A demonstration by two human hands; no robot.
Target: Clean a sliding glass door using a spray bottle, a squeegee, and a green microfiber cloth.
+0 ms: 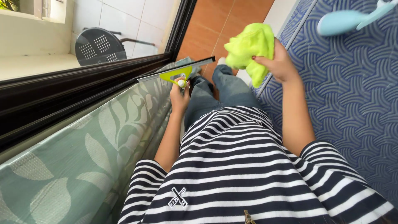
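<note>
Left hand is wrapped tight around the handle of a window squeegee, the kind with a lime-green triangular frame, a white knob at the end of the handle and a long metal blade across the top. Right hand is clenched on a bright yellow-green cloth, all bunched up, thumb and fingers pinching it from the side.

Taking the squeegee as the reference: it's held up with the blade pretty much level, just above the top edge of a pale green leaf-patterned cushion that runs along below and to the left of it. Further left of the squeegee, past the cushion, there's the dark window frame, and through the glass you can see a round grey perforated chair outside on white tiles. The cloth sits to the right of the squeegee and a bit higher, well apart from it, not touching. Further right again is a blue surface with a wave pattern, and a light blue plastic thing lies on it near the top corner, can't tell what it is. Below the squeegee you get jeans over orange floor tiles, then a navy and white striped shirt.
</note>
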